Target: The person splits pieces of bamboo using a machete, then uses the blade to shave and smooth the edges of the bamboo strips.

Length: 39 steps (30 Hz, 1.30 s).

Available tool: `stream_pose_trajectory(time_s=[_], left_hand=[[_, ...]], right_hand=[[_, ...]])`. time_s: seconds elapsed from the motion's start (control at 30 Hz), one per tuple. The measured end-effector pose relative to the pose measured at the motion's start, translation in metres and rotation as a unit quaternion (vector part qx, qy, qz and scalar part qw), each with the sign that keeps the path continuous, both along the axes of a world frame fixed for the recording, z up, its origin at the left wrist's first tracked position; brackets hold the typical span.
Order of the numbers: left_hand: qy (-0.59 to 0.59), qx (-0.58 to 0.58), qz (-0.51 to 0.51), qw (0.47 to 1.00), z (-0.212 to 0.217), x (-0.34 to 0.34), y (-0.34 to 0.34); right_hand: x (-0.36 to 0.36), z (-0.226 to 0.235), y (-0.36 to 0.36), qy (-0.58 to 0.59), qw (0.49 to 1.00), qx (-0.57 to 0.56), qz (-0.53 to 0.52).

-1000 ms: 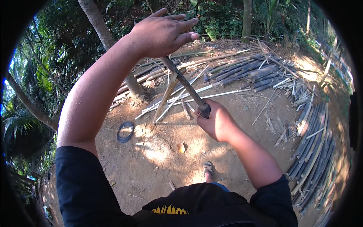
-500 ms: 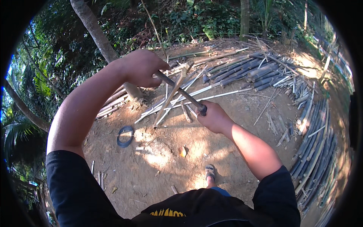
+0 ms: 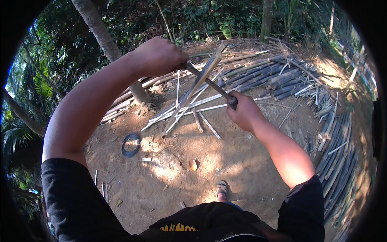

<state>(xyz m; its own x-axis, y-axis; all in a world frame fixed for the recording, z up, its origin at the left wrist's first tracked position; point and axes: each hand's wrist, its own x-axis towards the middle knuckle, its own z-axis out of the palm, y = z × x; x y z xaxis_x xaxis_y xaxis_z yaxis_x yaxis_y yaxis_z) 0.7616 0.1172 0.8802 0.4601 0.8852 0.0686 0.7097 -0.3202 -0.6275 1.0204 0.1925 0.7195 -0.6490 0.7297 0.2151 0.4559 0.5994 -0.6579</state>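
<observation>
Rod-like tool (image 3: 217,88), dark and slim

The left hand (image 3: 165,56), earlier spread open, now grips the dark bar (image 3: 217,88); the right hand (image 3: 244,109) sits farther from the coil (image 3: 130,154).

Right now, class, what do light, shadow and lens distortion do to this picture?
Head view: sunlight nearly bleaches a ground patch, with shade around it; head view: foliage at left is partly lost in shadow; head view: bamboo poles at right look bowed near the black fisheye rim; head view: the dark rod has a readable outline.
</observation>
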Motion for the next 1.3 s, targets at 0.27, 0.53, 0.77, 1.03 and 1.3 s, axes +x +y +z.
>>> stream_pose_trajectory(time_s=[0.27,0.53,0.77,1.03,1.3], left_hand=[[-0.003,-0.004,0.046,0.999,0.004,-0.020,0.083],[-0.083,-0.085,0.049,0.992,0.034,-0.026,0.112],[-0.087,-0.021,0.077,0.993,0.011,-0.039,0.110],[-0.022,-0.152,0.125,0.980,0.010,-0.045,0.122],[0.008,-0.064,0.074,0.995,-0.003,-0.067,0.155]], right_hand=[[-0.011,0.016,0.081,-0.032,0.997,0.072,-0.020],[-0.021,0.030,0.122,0.004,0.986,-0.114,0.120],[-0.074,-0.019,0.117,0.067,0.971,-0.165,0.160],[-0.052,-0.010,0.159,0.029,0.903,-0.319,0.285],[-0.071,-0.011,0.176,0.011,0.989,-0.064,0.130]])
